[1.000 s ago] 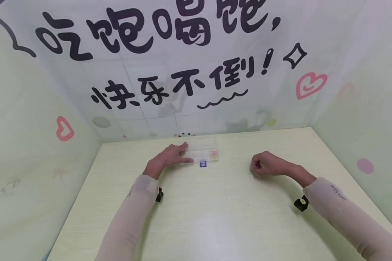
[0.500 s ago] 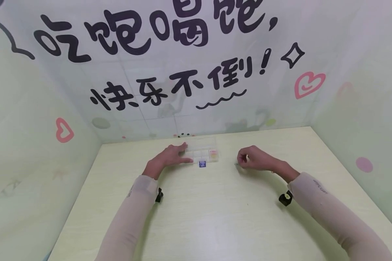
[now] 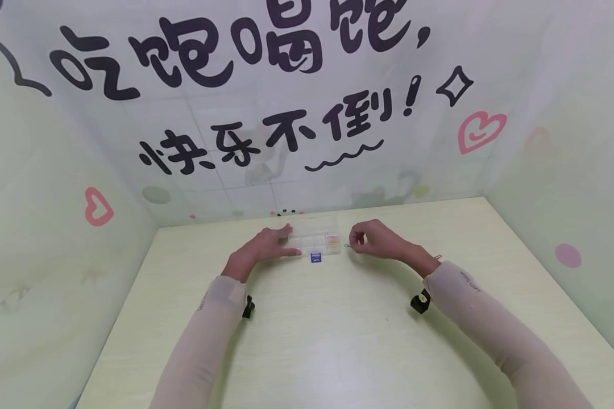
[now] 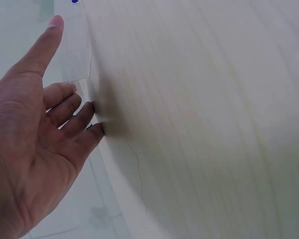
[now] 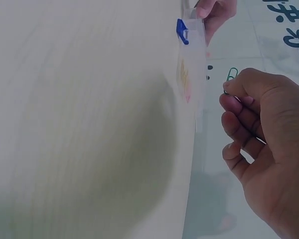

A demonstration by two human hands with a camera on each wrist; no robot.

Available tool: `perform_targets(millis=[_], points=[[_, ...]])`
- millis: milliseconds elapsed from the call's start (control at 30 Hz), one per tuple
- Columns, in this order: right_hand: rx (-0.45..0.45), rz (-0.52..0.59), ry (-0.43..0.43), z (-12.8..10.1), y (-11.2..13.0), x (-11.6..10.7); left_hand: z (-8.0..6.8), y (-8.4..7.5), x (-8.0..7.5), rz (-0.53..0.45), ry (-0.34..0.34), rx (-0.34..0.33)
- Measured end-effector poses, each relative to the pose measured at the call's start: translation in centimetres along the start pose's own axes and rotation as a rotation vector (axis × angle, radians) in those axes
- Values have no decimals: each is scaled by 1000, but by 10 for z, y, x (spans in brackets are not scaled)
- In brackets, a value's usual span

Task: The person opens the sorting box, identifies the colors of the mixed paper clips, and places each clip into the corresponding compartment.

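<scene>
a green paper clip (image 5: 232,73), pinched between thumb and forefinger of the right hand (image 5: 271,119), its looped end jutting free past the fingertips. in the head view, just right of a clear compartmented box (image 3: 314,244) and apart from it; farther from the left hand (image 3: 263,244), with the box in between. right hand clamped on the clip, remaining fingers loosely bent. left hand with thumb and fingers spread apart at the box's left end: thumb by the front edge, fingers toward the rear, forefinger touching or almost touching a corner of the clear plastic in the left wrist view.

in the box's right-hand compartment, pink and yellow pieces (image 3: 333,242), too small to name. at the front, a blue clasp (image 3: 315,257). toward the rear, a clear lid (image 3: 313,225), open. underneath, a pale bench (image 3: 312,341), reaching back to the wall (image 3: 337,196).

in the right wrist view alone, the clip's green colour and doubled wire; in the head view, merely a thin tip. in the left wrist view alone, a hair-like strand (image 4: 140,179). in the head view alone, the row of compartments, a small orange loop (image 3: 437,257) just beyond the right wrist, and a pink heart (image 3: 478,136) on the wall.
</scene>
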State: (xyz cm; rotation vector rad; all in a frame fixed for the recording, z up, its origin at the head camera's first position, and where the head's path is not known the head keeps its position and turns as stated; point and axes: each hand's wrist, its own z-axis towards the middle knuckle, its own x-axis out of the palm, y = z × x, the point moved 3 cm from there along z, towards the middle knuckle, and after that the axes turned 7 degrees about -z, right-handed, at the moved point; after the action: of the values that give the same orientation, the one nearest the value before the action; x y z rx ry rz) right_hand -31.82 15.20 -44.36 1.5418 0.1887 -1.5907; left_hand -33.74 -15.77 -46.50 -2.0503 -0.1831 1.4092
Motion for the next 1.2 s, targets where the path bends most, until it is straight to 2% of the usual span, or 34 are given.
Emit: perform_targets(millis=[500,867,1200], points=[[18,-54,-67,42,10,18,3,3,2,13,-4,13],[128,-76,-66,63,13,29,4,3,1,13,-12,18],[198,-93,-44,70,12,37,3,4,2,9,-8,21]])
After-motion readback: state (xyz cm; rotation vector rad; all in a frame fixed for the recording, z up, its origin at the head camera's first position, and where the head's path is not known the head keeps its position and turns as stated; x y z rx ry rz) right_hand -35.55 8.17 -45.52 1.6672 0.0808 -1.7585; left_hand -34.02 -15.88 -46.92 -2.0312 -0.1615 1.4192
